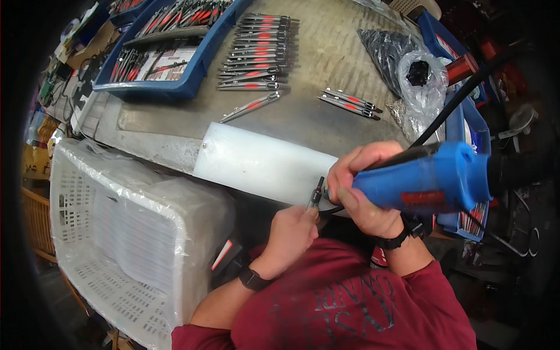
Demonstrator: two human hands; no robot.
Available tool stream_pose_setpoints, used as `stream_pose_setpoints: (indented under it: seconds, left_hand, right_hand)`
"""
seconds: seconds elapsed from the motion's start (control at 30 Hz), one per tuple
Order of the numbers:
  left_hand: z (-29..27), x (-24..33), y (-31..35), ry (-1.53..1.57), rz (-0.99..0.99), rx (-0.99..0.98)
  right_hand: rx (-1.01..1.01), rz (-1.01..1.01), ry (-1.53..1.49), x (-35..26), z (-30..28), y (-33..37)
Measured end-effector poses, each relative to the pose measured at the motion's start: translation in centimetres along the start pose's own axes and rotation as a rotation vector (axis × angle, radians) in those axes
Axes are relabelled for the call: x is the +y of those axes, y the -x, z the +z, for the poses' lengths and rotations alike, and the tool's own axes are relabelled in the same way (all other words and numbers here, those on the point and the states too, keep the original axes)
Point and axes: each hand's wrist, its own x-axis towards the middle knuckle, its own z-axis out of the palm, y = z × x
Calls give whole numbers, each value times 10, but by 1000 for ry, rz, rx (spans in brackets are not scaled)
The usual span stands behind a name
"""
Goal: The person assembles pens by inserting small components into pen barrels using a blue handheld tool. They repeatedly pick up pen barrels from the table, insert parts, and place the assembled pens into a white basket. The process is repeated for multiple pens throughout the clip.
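Note:
My left hand [294,230] is closed around a slim grey drawing compass [317,192], whose dark end points up past the thumb. My right hand [367,201] grips a blue powered screwdriver [402,184] lying nearly level, its nose turned left toward that compass. The fingers cover the nose, so I cannot tell whether the two touch. Under both hands is the near edge of a white plastic block [256,160]. Just beyond it, one grey and red compass [251,107] lies slanted below a stacked row of compasses [259,52]. Two more compasses [350,104] lie to the right.
A blue tray [198,76] of compasses stands at the far left. Clear bags of small parts [417,87] and a dark bag [379,52] sit at the right, near blue bins [475,122]. A plastic-lined white basket [181,262] is at my left. A black cable [461,93] crosses the right side.

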Motion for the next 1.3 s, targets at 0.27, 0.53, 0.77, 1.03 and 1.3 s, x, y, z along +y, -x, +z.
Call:
stream_pose_setpoints:
  seconds: [0.27, 0.53, 0.77, 1.03, 1.3]
  left_hand:
    - [2, -6, -2, -43, 50, 32]
    - [1, -5, 1, 14, 59, -28]
    - [1, -6, 0, 19, 66, -28]
    - [1, -4, 1, 33, 55, -33]
    - [3, -1, 3, 20, 24, -11]
  right_hand:
    - [-118, -147, 163, 4, 1, -9]
    - [134, -132, -444, -5, 0, 2]
    - [128, -116, -601, -2, 4, 3]
    - [140, -91, -517, 2, 4, 2]
    - [124, -82, -487, 1, 6, 1]
